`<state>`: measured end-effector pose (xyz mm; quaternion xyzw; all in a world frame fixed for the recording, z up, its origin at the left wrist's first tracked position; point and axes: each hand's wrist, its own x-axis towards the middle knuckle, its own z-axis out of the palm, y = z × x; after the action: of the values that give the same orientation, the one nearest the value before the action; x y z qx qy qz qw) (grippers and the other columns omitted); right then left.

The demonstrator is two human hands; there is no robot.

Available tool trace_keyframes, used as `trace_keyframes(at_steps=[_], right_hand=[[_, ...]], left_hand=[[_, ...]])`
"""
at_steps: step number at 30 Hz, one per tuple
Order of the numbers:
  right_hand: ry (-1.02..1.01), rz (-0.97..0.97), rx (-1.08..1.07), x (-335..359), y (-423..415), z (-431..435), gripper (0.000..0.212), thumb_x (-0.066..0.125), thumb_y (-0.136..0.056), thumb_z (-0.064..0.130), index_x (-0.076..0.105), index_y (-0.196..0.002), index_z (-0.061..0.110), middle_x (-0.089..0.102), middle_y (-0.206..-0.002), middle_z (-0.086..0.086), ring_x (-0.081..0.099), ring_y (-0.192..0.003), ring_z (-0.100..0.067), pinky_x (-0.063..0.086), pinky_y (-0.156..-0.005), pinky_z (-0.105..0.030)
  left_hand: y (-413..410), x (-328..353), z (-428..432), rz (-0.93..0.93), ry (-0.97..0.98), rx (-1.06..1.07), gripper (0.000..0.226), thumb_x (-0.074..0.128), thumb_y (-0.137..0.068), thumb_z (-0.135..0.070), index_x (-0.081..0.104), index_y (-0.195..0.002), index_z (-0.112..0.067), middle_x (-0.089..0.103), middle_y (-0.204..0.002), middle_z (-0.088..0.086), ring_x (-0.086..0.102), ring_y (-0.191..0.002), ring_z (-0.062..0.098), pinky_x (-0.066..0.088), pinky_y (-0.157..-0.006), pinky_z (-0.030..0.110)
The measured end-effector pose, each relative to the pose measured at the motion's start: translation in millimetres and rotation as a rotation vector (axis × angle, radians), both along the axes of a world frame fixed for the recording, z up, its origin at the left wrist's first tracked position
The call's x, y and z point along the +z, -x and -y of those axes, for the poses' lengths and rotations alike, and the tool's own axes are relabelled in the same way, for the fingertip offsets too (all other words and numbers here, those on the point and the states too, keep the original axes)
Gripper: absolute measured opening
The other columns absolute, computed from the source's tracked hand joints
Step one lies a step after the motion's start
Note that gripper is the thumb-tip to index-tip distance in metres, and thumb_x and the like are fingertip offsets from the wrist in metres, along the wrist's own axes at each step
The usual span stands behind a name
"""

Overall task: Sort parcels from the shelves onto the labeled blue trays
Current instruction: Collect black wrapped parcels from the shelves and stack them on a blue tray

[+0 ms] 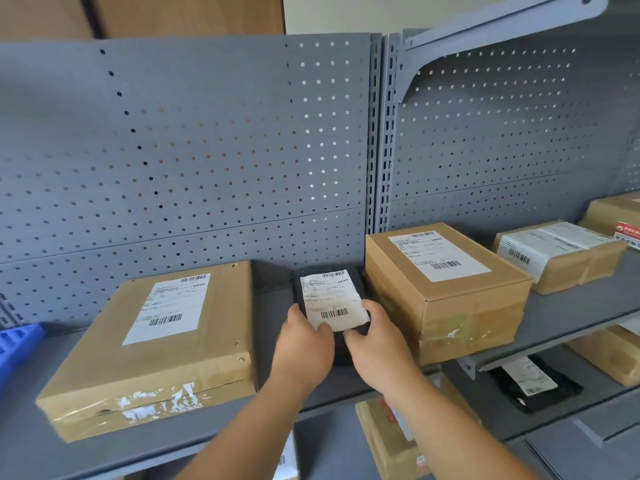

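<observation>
A small black parcel (329, 289) with a white barcode label lies on the grey shelf (561, 313), between two cardboard boxes. My left hand (303, 344) grips its near left edge, thumb on the label. My right hand (375, 336) holds its near right edge, fingers curled around the side. A wide flat cardboard box (156, 344) sits to the left. A taller cardboard box (446, 289) stands to the right. The corner of a blue tray (15, 348) shows at the far left edge.
Further right on the shelf lie a taped parcel (557, 254) and another box (620, 213). The lower shelf holds a black bag parcel (533, 382) and cardboard boxes (391, 441). A grey pegboard (207, 150) backs the shelf, and a bracket (485, 39) juts out above.
</observation>
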<state>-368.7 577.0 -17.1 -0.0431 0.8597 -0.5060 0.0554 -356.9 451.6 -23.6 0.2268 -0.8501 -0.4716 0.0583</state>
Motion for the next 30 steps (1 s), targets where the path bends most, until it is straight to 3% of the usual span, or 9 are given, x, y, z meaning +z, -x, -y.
trace_keyframes(at_steps=[4, 6, 10, 15, 19, 22, 24, 28, 30], right_hand=[[0.118, 0.041, -0.037, 4, -4, -8, 0.046, 0.052, -0.095, 0.016, 0.046, -0.139, 0.031, 0.067, -0.1, 0.014, 0.06, -0.079, -0.007, 0.044, -0.06, -0.023], [0.159, 0.028, -0.041, 8, -6, -14, 0.047, 0.05, -0.096, 0.015, 0.045, -0.14, 0.031, 0.064, -0.099, 0.014, 0.06, -0.076, -0.006, 0.044, -0.061, -0.024], [0.206, -0.027, -0.014, 16, -10, -22, 0.045, 0.049, -0.098, 0.013, 0.046, -0.14, 0.03, 0.063, -0.107, 0.014, 0.061, -0.082, -0.003, 0.044, -0.066, -0.019], [0.272, -0.091, 0.016, 24, -20, -26, 0.05, 0.049, -0.099, 0.018, 0.041, -0.147, 0.03, 0.06, -0.13, 0.005, 0.06, -0.112, -0.02, 0.05, -0.095, -0.037], [0.336, -0.151, 0.039, 36, -28, -29, 0.042, 0.051, -0.1, 0.018, 0.046, -0.139, 0.033, 0.049, -0.107, 0.033, 0.057, -0.099, -0.001, 0.045, -0.083, -0.021], [0.364, -0.177, 0.077, 45, -35, -27, 0.039, 0.052, -0.1, 0.02, 0.047, -0.134, 0.039, 0.05, -0.102, 0.037, 0.055, -0.085, 0.017, 0.042, -0.067, -0.012], [0.382, -0.197, 0.106, 50, -40, -21, 0.036, 0.052, -0.1, 0.016, 0.049, -0.131, 0.034, 0.055, -0.102, 0.032, 0.054, -0.076, 0.021, 0.043, -0.06, -0.008], [0.391, -0.208, 0.165, 58, -54, 0, 0.036, 0.053, -0.1, 0.014, 0.048, -0.129, 0.035, 0.053, -0.105, 0.033, 0.051, -0.081, 0.027, 0.04, -0.063, -0.001], [0.393, -0.211, 0.198, 60, -65, 16, 0.041, 0.053, -0.1, 0.014, 0.047, -0.133, 0.036, 0.053, -0.111, 0.033, 0.049, -0.093, 0.028, 0.038, -0.071, 0.002]], left_hand=[[-9, 6, -10, -0.011, -0.012, 0.029, 0.026, 0.051, -0.093, -0.017, 0.055, -0.119, -0.017, 0.067, -0.121, -0.002, 0.064, -0.097, 0.016, 0.045, -0.06, 0.016], [-16, 10, -18, -0.048, -0.019, 0.049, 0.023, 0.052, -0.093, -0.018, 0.058, -0.115, -0.018, 0.068, -0.116, -0.004, 0.064, -0.093, 0.013, 0.042, -0.058, 0.013], [-29, 23, -31, -0.138, -0.033, 0.103, 0.026, 0.052, -0.09, -0.023, 0.059, -0.115, -0.029, 0.067, -0.117, -0.006, 0.064, -0.098, 0.012, 0.051, -0.078, 0.027], [-46, 50, -42, -0.231, -0.003, 0.139, 0.039, 0.053, -0.09, -0.023, 0.054, -0.127, -0.037, 0.064, -0.128, -0.009, 0.063, -0.111, 0.013, 0.054, -0.097, 0.037], [-61, 67, -44, -0.292, 0.056, 0.203, 0.054, 0.056, -0.094, -0.025, 0.047, -0.147, -0.025, 0.057, -0.139, -0.009, 0.056, -0.126, 0.018, 0.048, -0.107, 0.041], [-72, 74, -40, -0.364, 0.083, 0.233, 0.05, 0.055, -0.09, -0.027, 0.055, -0.14, -0.027, 0.064, -0.131, -0.011, 0.057, -0.124, 0.017, 0.049, -0.105, 0.044], [-82, 77, -34, -0.395, 0.081, 0.259, 0.046, 0.055, -0.09, -0.026, 0.058, -0.136, -0.028, 0.067, -0.124, -0.013, 0.06, -0.118, 0.015, 0.052, -0.1, 0.041], [-106, 83, -19, -0.461, 0.047, 0.306, 0.036, 0.057, -0.092, -0.02, 0.061, -0.125, -0.036, 0.069, -0.113, -0.022, 0.064, -0.109, 0.005, 0.052, -0.091, 0.029], [-121, 87, -7, -0.475, 0.043, 0.333, 0.036, 0.057, -0.093, -0.019, 0.06, -0.121, -0.042, 0.069, -0.111, -0.027, 0.063, -0.109, 0.0, 0.051, -0.093, 0.026]])
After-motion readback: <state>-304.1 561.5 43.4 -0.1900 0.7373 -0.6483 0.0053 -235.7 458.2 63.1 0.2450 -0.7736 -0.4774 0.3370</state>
